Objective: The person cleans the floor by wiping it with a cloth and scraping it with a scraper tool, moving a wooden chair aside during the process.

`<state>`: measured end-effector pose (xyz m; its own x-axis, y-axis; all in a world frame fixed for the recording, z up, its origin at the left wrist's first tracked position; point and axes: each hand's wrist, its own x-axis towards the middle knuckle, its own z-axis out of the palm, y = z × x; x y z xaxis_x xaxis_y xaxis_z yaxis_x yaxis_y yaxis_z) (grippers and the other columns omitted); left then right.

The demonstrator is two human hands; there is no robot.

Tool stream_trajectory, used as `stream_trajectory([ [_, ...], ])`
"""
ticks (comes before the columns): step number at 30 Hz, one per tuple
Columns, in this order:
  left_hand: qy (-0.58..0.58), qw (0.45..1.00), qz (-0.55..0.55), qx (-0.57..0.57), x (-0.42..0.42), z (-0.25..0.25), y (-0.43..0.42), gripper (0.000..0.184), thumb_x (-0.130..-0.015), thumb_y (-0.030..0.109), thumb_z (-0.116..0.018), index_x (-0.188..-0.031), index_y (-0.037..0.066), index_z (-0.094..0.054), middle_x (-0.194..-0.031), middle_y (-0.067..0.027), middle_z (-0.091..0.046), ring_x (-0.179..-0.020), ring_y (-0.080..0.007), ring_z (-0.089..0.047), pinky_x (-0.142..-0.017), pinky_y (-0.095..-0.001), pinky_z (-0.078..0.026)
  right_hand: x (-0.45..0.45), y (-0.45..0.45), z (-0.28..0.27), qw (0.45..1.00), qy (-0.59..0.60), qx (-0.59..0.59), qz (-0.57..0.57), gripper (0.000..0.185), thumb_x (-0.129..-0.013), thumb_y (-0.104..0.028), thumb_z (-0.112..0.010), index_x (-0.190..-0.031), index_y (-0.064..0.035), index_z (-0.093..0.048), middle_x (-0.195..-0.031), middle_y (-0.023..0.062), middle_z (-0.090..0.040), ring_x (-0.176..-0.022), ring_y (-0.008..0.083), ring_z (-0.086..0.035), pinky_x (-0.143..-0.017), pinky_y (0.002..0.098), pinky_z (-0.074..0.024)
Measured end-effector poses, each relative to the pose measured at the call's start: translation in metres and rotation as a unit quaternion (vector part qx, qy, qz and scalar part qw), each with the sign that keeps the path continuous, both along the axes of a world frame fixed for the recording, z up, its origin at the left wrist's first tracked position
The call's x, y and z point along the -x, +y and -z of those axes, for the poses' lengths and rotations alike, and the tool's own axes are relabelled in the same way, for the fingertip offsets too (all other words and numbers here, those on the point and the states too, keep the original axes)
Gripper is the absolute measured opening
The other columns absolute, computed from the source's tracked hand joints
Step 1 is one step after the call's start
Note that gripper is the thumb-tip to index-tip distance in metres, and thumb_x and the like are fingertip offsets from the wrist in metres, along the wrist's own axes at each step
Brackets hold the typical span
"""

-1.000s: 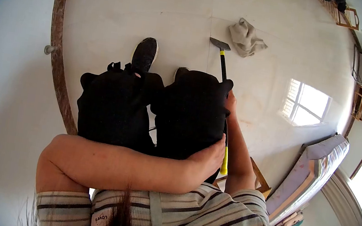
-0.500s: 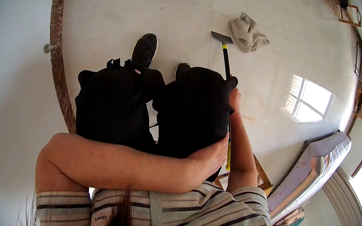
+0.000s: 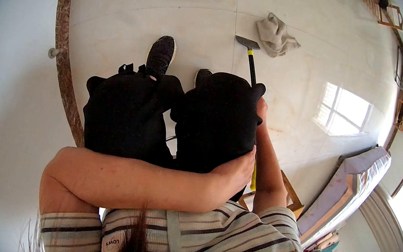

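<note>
A long-handled floor scraper, with a dark flat head and a black handle with yellow bands, reaches forward past my right knee, its head on the floor tiles. My right hand is closed round the handle beside that knee, which partly covers it. Across my lap comes my left arm, and my left hand curls over the outside of my right thigh at the handle's rear, yellow part. Its fingertips are mostly hidden. A crumpled grey-beige cloth lies on the floor just beyond the scraper head.
Pale glossy tiles spread ahead, with a brown stone skirting and a door stop at left. A wrapped mattress leans at right. Part of a wooden frame shows near my right elbow.
</note>
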<state>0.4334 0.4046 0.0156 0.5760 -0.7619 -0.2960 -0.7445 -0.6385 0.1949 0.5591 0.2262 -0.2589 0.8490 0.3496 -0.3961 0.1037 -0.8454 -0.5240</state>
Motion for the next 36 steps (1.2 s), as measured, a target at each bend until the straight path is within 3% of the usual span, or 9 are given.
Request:
stream_trajectory([
  [14,0.004,0.997,-0.020,0.068,-0.004,0.000,0.006,0.049,-0.087,0.027,-0.040,-0.128,0.001,-0.042,-0.125,-0.0186,-0.049,-0.122,-0.0309,-0.042,-0.108,-0.0482,-0.020,-0.009,-0.004,-0.005,0.998,-0.049,0.014,-0.046,0.045,-0.088,-0.014,-0.051,-0.132,-0.0147,-0.043,-0.078,0.0202,-0.061,-0.072,0.0337,-0.061,-0.064,0.0411,-0.0478],
  [18,0.017,0.985,-0.115,0.124,-0.034,-0.013,0.026,0.046,-0.086,0.018,-0.044,-0.130,0.005,-0.041,-0.101,-0.0116,-0.060,-0.099,-0.0257,-0.054,-0.093,-0.0405,-0.036,-0.030,0.046,-0.058,0.991,0.025,-0.121,0.055,0.042,-0.090,-0.019,-0.053,-0.129,-0.0096,-0.043,-0.064,0.0086,-0.054,-0.056,0.0155,-0.053,-0.053,0.0308,-0.0450],
  [21,-0.088,0.954,-0.258,0.123,-0.066,-0.021,0.069,0.044,-0.081,0.013,-0.053,-0.124,0.009,-0.045,-0.075,-0.0067,-0.056,-0.075,-0.0223,-0.058,-0.069,-0.0342,-0.047,-0.057,0.098,-0.110,0.975,0.047,-0.197,0.087,0.032,-0.089,-0.019,-0.053,-0.117,-0.0047,-0.045,-0.069,0.0103,-0.057,-0.058,0.0172,-0.055,-0.054,0.0322,-0.0452],
  [23,-0.080,0.929,-0.350,0.087,-0.081,-0.030,0.101,0.055,-0.079,0.012,-0.060,-0.130,0.010,-0.038,-0.075,-0.0084,-0.058,-0.069,-0.0248,-0.060,-0.064,-0.0357,-0.050,-0.074,0.119,-0.129,0.968,-0.148,-0.187,-0.080,0.029,-0.088,-0.018,-0.054,-0.111,-0.0027,-0.047,-0.076,0.0123,-0.059,-0.060,0.0186,-0.056,-0.055,0.0341,-0.0454],
  [26,-0.090,0.913,-0.399,0.010,-0.081,-0.017,0.132,0.060,-0.078,0.010,-0.057,-0.134,0.011,-0.036,-0.072,-0.0094,-0.061,-0.066,-0.0250,-0.062,-0.061,-0.0351,-0.050,-0.055,0.154,-0.202,0.946,0.114,-0.295,-0.066,0.031,-0.087,-0.019,-0.056,-0.111,-0.0003,-0.047,-0.083,0.0187,-0.060,-0.070,0.0265,-0.060,-0.063,0.0377,-0.0470],
  [29,-0.036,0.904,-0.426,-0.024,-0.083,-0.017,0.143,0.054,-0.078,0.010,-0.058,-0.129,0.014,-0.041,-0.067,-0.0104,-0.060,-0.063,-0.0281,-0.061,-0.058,-0.0374,-0.048,-0.028,0.166,-0.245,0.892,0.270,-0.339,-0.128,0.034,-0.091,-0.019,-0.053,-0.119,-0.0022,-0.045,-0.070,0.0045,-0.054,-0.050,0.0078,-0.050,-0.043,0.0230,-0.0404],
  [32,0.018,0.884,-0.466,-0.026,-0.078,-0.017,0.150,0.038,-0.079,0.012,-0.061,-0.113,0.017,-0.045,-0.065,-0.0125,-0.058,-0.063,-0.0326,-0.060,-0.057,-0.0412,-0.046,-0.016,0.164,-0.248,0.844,0.330,-0.401,-0.137,0.036,-0.094,-0.023,-0.050,-0.120,0.0021,-0.047,-0.074,0.0051,-0.056,-0.055,0.0097,-0.053,-0.048,0.0236,-0.0449],
  [34,0.006,0.877,-0.481,0.003,-0.078,-0.018,0.149,0.019,-0.078,0.011,-0.061,-0.086,0.011,-0.044,-0.061,-0.0125,-0.057,-0.062,-0.0347,-0.058,-0.053,-0.0419,-0.043,-0.037,0.166,-0.193,0.817,0.269,-0.505,-0.075,0.031,-0.097,-0.022,-0.043,-0.112,0.0026,-0.054,-0.078,0.0047,-0.055,-0.064,0.0102,-0.055,-0.053,0.0246,-0.0467],
  [36,0.042,0.871,-0.490,-0.005,-0.081,-0.020,0.150,0.017,-0.078,0.011,-0.061,-0.084,0.011,-0.045,-0.060,-0.0133,-0.055,-0.061,-0.0352,-0.057,-0.052,-0.0420,-0.042,-0.078,0.164,-0.096,0.953,-0.111,-0.257,-0.115,0.025,-0.094,-0.020,-0.046,-0.111,-0.0056,-0.059,-0.080,0.0125,-0.054,-0.073,0.0246,-0.057,-0.065,0.0344,-0.0498],
])
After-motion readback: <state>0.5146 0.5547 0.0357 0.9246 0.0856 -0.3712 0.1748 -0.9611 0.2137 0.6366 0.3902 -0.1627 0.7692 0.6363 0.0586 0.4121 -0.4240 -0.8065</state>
